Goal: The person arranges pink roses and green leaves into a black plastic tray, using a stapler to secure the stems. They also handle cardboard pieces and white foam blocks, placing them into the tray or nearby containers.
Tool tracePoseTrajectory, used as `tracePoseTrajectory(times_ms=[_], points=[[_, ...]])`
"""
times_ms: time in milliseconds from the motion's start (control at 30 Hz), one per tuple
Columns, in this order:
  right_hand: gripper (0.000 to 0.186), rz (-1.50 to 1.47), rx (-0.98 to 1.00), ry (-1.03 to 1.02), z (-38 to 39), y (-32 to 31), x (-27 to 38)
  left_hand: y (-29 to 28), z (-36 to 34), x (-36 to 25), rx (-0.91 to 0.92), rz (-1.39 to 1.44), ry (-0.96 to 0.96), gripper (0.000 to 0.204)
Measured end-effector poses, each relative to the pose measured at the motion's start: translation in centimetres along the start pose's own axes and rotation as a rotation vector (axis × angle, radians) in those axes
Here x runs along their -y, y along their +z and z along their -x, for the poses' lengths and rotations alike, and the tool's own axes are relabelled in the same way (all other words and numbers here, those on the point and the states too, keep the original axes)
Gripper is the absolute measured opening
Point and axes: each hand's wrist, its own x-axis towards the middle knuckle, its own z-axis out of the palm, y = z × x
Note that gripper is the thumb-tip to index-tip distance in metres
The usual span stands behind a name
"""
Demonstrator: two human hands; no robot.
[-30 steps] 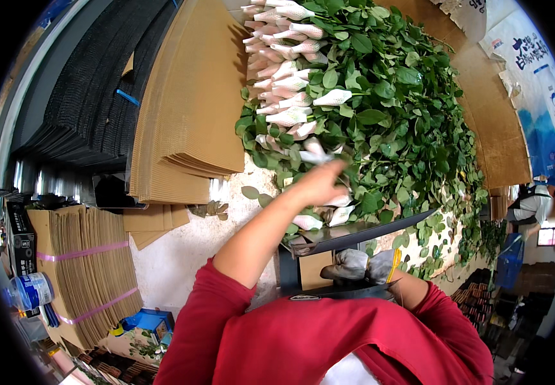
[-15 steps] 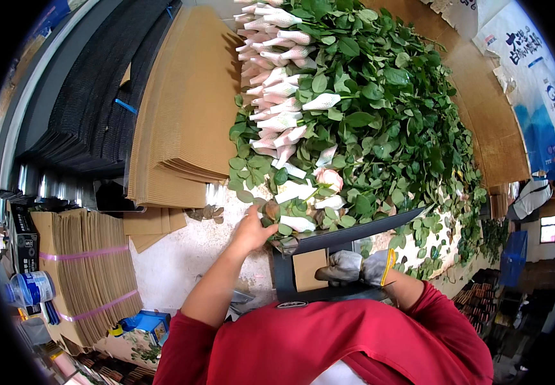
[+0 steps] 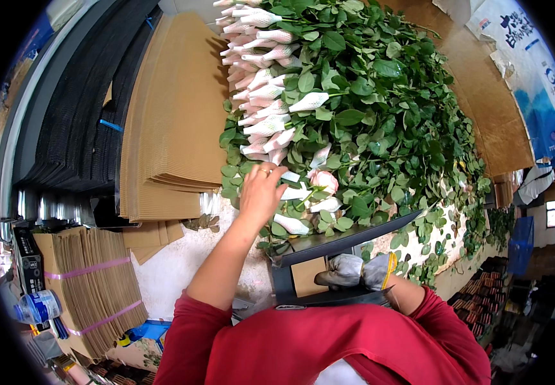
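Note:
My bare left hand (image 3: 261,194) reaches to the lower end of a row of roses, its thumb apart from the fingers. Just beyond its fingertips lie rose heads in white net sleeves (image 3: 268,126), and their leafy green stems (image 3: 380,122) stretch to the right. A pale pink rose (image 3: 324,182) without a sleeve sits near that hand, with a sleeved rose (image 3: 291,224) below it. My right hand (image 3: 344,271), in a grey glove with a yellow-edged cuff, is curled over a brown cardboard piece (image 3: 307,277) inside a black box (image 3: 282,281). Whatever its fingers hold is hidden.
Stacked flat cardboard sheets (image 3: 181,109) and black sheets (image 3: 82,102) stand at the left. Below them is a strapped cardboard bundle (image 3: 94,282) beside a plastic bottle (image 3: 39,307). The box's raised black flap (image 3: 348,239) separates the flowers from my right hand.
My left hand has moved up and slightly right, from beside the lower leaves to the sleeved rose heads. My right hand stays over the cardboard in the box. The view has shifted slightly.

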Motion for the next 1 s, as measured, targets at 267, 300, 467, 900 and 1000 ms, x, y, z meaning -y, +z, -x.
tracePoseTrajectory(times_ms=[267,300,467,900,1000], points=[[0.056,0.012,-0.018,-0.034,-0.4,0.2,-0.6,2.2,-2.7,0.3,-0.004,-0.011,0.095,0.020],[0.056,0.001,0.017,-0.006,-0.3,0.1,-0.4,2.2,-3.4,0.1,0.083,-0.046,0.017,0.018],[0.055,-0.013,-0.026,-0.015,-0.4,0.2,-0.6,3.4,-3.9,1.0,0.252,-0.207,-0.044,0.016],[0.044,-0.184,-0.052,-0.034,0.6,0.6,0.2,-4.3,-2.7,0.4,0.240,0.003,-0.156,0.022],[0.045,-0.196,-0.029,-0.044,0.2,1.0,-0.2,-6.1,-1.3,-0.5,0.251,-0.031,-0.293,0.062]])
